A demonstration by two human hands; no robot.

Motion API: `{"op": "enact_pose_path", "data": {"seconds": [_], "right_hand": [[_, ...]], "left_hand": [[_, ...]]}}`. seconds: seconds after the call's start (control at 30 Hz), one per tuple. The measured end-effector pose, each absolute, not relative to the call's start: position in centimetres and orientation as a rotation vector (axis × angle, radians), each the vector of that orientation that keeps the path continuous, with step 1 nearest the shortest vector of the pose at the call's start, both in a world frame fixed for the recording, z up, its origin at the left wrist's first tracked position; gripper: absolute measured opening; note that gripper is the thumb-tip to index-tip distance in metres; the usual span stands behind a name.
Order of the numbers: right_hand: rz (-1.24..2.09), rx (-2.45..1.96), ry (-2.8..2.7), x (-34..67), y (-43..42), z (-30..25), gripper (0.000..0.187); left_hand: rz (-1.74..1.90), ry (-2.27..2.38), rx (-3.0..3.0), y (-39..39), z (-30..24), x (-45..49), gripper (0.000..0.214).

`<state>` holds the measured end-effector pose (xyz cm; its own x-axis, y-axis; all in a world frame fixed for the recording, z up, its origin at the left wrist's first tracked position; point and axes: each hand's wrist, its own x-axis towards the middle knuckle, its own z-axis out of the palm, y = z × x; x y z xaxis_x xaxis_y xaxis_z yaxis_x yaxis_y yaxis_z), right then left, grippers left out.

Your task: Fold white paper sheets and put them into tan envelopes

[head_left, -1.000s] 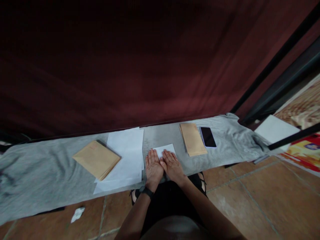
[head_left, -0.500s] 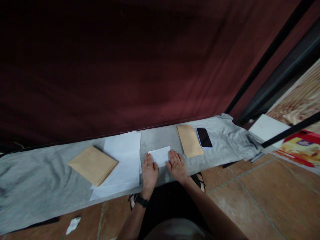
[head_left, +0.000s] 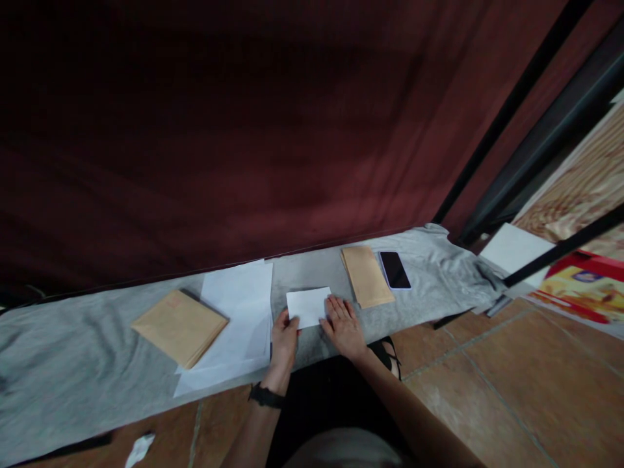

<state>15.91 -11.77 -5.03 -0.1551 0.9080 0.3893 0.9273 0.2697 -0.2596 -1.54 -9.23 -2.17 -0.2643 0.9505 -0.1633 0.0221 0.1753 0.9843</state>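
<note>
A small folded white paper lies on the grey cloth covering a low bench. My left hand pinches the paper's near left corner with thumb and fingers. My right hand lies flat, fingers spread, with its fingertips on the paper's right edge. A black watch is on my left wrist.
Left of the hands lie white sheets with a stack of brown envelopes partly on them. To the right are another brown envelope stack and a dark phone. A crumpled paper scrap lies on the tiled floor.
My hands, flat together on the paper a second ago, have slid apart to its edges. The left hand has closed on the paper's corner; more of the paper shows.
</note>
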Motion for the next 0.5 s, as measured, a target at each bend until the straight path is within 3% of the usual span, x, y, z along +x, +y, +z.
{"op": "enact_pose_path", "data": {"seconds": [0.13, 0.3, 0.5], "right_hand": [[0.116, -1.492, -2.147, 15.5, -12.1, -3.1, 0.059], [0.612, -1.395, -1.607, 14.2, -10.8, -0.9, 0.044], [0.942, -1.236, -1.125, 12.6, -10.4, -1.4, 0.053]], "left_hand": [[1.26, 1.417, 0.954, -9.5, -0.5, -0.5, 0.054], [1.221, 1.253, 0.843, -9.7, 0.7, 0.6, 0.053], [1.079, 1.221, 0.89, -10.3, -0.7, 1.2, 0.063]]}}
